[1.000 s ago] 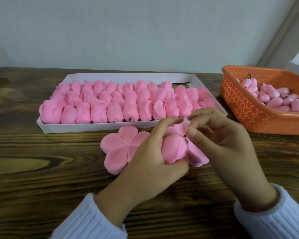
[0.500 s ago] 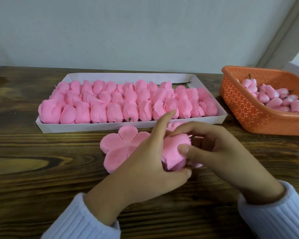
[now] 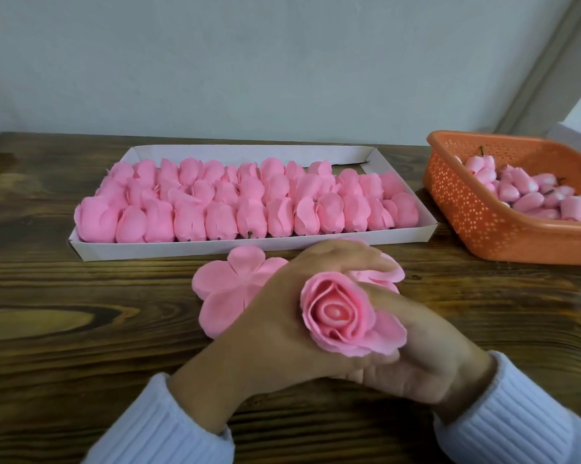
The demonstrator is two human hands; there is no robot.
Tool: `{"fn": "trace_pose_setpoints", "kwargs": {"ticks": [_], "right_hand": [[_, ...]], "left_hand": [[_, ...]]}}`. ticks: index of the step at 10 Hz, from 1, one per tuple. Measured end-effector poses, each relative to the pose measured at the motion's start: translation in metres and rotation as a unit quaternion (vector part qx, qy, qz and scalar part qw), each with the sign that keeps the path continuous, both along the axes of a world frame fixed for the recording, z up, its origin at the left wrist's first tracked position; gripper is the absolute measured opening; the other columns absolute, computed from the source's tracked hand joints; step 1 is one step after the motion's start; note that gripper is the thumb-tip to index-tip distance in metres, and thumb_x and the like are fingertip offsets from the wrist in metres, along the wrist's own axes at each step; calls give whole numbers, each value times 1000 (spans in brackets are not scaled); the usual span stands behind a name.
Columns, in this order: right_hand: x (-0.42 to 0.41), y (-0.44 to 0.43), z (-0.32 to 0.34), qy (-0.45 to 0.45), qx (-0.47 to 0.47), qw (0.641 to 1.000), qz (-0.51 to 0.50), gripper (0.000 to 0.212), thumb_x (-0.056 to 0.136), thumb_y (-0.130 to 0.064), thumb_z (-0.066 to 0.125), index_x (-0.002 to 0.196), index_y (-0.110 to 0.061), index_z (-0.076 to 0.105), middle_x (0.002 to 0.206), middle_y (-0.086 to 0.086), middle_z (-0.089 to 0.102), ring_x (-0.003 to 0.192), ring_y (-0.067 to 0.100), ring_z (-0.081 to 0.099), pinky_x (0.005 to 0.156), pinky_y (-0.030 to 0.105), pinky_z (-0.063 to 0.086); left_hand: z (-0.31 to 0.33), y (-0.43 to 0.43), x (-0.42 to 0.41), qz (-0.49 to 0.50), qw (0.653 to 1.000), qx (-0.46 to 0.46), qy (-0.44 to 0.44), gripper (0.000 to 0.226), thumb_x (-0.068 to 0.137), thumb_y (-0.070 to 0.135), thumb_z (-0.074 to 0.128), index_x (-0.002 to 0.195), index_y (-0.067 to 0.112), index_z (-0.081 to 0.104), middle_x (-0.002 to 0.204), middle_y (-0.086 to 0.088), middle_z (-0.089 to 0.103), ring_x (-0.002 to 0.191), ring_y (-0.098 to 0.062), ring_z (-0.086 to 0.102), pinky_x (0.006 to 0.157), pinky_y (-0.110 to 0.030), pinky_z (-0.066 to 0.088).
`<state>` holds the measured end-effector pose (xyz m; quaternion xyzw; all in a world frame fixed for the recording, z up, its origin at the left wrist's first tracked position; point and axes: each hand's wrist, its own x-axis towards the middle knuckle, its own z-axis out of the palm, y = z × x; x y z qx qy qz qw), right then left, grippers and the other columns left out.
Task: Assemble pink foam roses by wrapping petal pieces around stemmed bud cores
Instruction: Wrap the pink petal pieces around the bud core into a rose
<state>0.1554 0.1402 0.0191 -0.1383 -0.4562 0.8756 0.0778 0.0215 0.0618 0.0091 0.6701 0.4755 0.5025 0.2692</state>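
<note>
- Centrally, the rose (image 3: 342,316) sits near the front of the table (image 3: 81,329), lifted between both hands, its open face turned up and toward the viewer. Its long axis therefore runs from bloom down into the hands, and the stem is hidden.
- The left hand (image 3: 279,323) cradles the rose in the crook of thumb and forefinger, the thumb curling under it, the fingers reaching far-right over a second petal piece (image 3: 388,274).
- The right hand (image 3: 430,360) grips the rose from the right and beneath. Its fingertips are hidden behind the petals.
- Both hands touch the bloom, so neither is nearer. I judge the next move turns on which way it tips for setting down.
- A flat petal piece (image 3: 225,289) lies just left of the left hand.
- Farther off, the white tray (image 3: 249,248) holds rows of finished roses (image 3: 255,202), with a gap at its far right corner.
- At far right, the orange basket (image 3: 466,216) holds bud cores (image 3: 517,192).
- No brand, label or writing is readable anywhere.
</note>
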Motion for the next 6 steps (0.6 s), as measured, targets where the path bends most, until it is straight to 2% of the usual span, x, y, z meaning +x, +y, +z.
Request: {"fn": "trace_pose_setpoints", "kwargs": {"ticks": [1, 2, 3, 4, 5, 6], "right_hand": [[-8, 4, -8, -19, -36, 999, 3, 13, 82, -34, 69, 85, -25, 78, 88, -7, 74, 84, 4, 69, 72, 20, 55], [-10, 8, -16, 22, -57, 998, -10, 29, 94, -20, 47, 104, -15, 74, 106, 4, 71, 99, 13, 67, 85, 27, 54], [-10, 9, -19, 52, -65, 996, -30, 29, 93, -14, 48, 110, -9, 71, 110, 10, 70, 103, 18, 67, 86, 29, 55], [-11, 9, -19, 82, -63, 995, -14, 27, 90, -14, 60, 114, -6, 68, 113, 12, 69, 105, 20, 66, 89, 31, 54], [-10, 10, -19, 85, -73, 994, -3, 37, 83, -19, 72, 117, -6, 66, 118, 14, 66, 110, 22, 64, 93, 33, 52], [-9, 12, -18, 84, -68, 994, 4, 49, 81, -26, 74, 124, -7, 61, 125, 13, 62, 116, 23, 59, 97, 35, 49]], "left_hand": [[-6, 8, 4, 11, 998, 37, -40, 49, 61, 22, 81, 98, 49, 65, 101, 43, 60, 102, 19, 56, 83, -1, 42], [-8, 12, 2, 41, 994, 47, -92, 44, 69, 19, 80, 109, 24, 64, 113, 16, 68, 106, -3, 64, 89, -16, 49], [-10, 10, -2, 41, 996, 62, -48, 67, 64, 13, 83, 111, 53, 57, 112, 40, 59, 105, 19, 55, 82, 1, 40], [-13, 12, -4, 48, 997, 47, -36, 52, 64, 19, 81, 104, 45, 59, 108, 43, 57, 103, 18, 55, 84, -3, 43], [-9, 10, -2, 77, 992, 97, -15, 62, 65, 22, 77, 112, 55, 53, 108, 50, 53, 101, 27, 50, 80, 3, 40], [-7, 10, -3, 47, 991, 85, -92, 36, 70, 21, 75, 99, 41, 68, 101, 28, 68, 96, 7, 64, 82, -8, 48]]}}
